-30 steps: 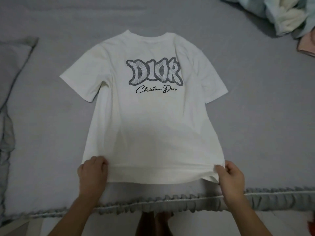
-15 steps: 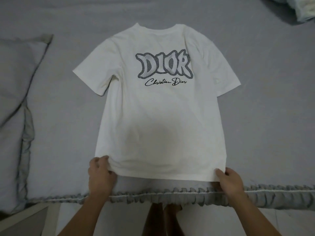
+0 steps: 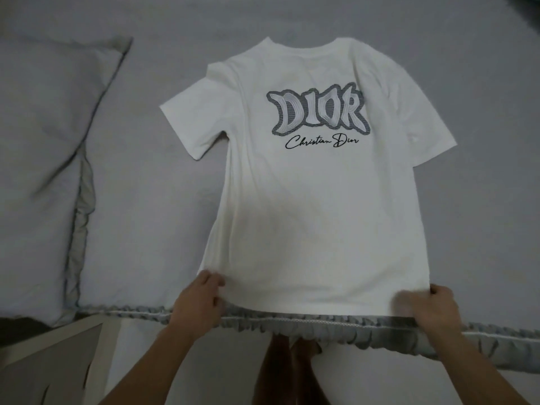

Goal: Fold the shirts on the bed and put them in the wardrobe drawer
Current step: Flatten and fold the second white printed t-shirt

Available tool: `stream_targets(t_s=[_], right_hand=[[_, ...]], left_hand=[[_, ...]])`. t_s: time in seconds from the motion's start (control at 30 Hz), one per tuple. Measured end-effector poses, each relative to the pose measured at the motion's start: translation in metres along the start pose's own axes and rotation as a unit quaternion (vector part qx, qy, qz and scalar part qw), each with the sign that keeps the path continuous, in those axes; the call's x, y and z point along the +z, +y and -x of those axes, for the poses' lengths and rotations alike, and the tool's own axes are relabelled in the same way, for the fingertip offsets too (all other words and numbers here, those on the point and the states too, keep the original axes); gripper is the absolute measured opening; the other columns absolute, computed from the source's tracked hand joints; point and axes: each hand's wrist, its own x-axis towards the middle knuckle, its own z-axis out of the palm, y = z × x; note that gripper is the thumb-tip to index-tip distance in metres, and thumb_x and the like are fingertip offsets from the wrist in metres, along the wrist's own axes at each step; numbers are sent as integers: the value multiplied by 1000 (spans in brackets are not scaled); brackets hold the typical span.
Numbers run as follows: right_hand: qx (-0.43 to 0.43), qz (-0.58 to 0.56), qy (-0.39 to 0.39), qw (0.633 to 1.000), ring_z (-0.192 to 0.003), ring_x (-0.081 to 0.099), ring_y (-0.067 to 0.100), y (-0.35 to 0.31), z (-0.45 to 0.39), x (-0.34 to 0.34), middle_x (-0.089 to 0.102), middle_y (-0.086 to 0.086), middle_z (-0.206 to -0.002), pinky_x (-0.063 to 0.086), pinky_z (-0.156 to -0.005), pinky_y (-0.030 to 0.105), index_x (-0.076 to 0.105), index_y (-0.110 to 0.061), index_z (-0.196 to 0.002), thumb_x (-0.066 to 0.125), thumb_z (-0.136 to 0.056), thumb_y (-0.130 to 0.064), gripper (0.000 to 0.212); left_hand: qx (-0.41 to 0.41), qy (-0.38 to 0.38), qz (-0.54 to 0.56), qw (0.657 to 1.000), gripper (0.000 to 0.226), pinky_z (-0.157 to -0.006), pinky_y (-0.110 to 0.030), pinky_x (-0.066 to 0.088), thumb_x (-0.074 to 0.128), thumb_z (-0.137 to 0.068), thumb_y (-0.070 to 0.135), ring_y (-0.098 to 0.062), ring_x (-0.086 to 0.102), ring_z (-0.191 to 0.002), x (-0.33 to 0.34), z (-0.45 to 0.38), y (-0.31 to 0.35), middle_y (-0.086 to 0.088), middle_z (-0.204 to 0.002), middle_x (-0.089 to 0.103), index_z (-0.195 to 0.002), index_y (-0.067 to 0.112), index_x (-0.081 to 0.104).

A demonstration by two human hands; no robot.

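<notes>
Lying spread across the grey bed [image 3: 163, 217], the white shirt [image 3: 306, 217] now sits closer to the near edge than it did a second ago: its hem, which lay a little way in from the ruffled trim [image 3: 263, 320], has been drawn back until it meets that trim. The printed side faces up, sleeves out to either side, and the cloth looks flat, so my reading is that the laying-out is done and the first fold can begin; no fold shows yet. The left hand [image 3: 198, 305] pinches the left hem corner, and the right hand [image 3: 429, 311], somewhat blurred, grips the right one. A grey pillow [image 3: 43, 171] lies well to the left. Below the trim, pale floor [image 3: 204, 361] and a light frame corner [image 3: 58, 340] show.
</notes>
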Motion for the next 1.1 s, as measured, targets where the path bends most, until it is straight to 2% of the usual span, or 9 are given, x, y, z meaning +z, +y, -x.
stream_targets(t_s=[0.1,0.2,0.37,0.43,0.57,0.67,0.9,0.97,1.1], right_hand=[[-96,130,122,979,-120,47,45,-26,21,11,47,25,-133,41,-101,56,44,-5,-132,68,-81,-26,60],[-260,186,58,946,-126,39,45,-57,36,29,40,21,-139,36,-104,55,43,-11,-128,69,-79,-21,56],[-406,262,-26,875,-144,20,34,-130,59,69,19,15,-159,22,-116,45,28,-17,-150,55,-93,-32,65],[-434,247,-32,866,-147,16,31,-162,70,84,14,12,-162,19,-116,43,25,-18,-153,54,-93,-32,68],[-490,243,-46,836,-148,12,27,-233,94,110,9,5,-163,17,-116,41,22,-20,-152,53,-92,-30,68],[-519,235,-50,820,-148,12,24,-286,103,127,9,4,-164,18,-115,40,21,-19,-153,53,-92,-30,70],[-552,193,-36,811,-149,17,25,-385,87,150,13,5,-164,24,-117,42,21,-18,-155,51,-91,-34,72],[-553,198,-50,808,-150,13,26,-398,79,154,8,5,-165,21,-119,43,18,-19,-156,49,-93,-35,73],[-584,225,-72,777,-152,3,26,-409,73,163,-1,4,-166,12,-120,40,14,-21,-157,45,-97,-42,71]], left_hand=[[-126,83,72,986,32,-82,-40,51,63,-87,25,-32,59,-98,-12,-19,14,-6,-121,50,-117,16,58],[-191,127,143,963,48,-92,-46,47,72,-83,27,-38,54,-108,-28,-45,21,-14,-121,55,-125,11,57],[-193,-39,297,934,17,-74,-32,43,58,-96,29,-21,60,-93,-35,-75,16,4,-97,62,-111,21,62],[-196,-46,322,925,14,-64,-32,40,55,-98,25,-20,59,-80,-35,-74,1,6,-80,63,-87,25,64],[-206,-111,209,950,19,-67,-31,44,59,-95,20,-25,65,-81,-47,-80,-32,-10,-86,72,-90,11,74],[-244,-29,268,931,7,-71,-31,49,64,-83,18,-22,66,-80,-84,-126,-25,-4,-79,71,-80,18,70],[-261,151,587,751,28,-63,-19,52,69,-88,43,-9,67,-72,-187,-295,-23,6,-81,69,-94,16,68],[-283,148,585,745,39,-80,-33,52,70,-86,47,-22,64,-83,-204,-334,-31,-3,-93,66,-107,15,65],[-216,306,519,768,21,-68,-31,45,60,-93,29,-13,54,-71,-245,-373,-55,-4,-86,63,-100,10,67]])
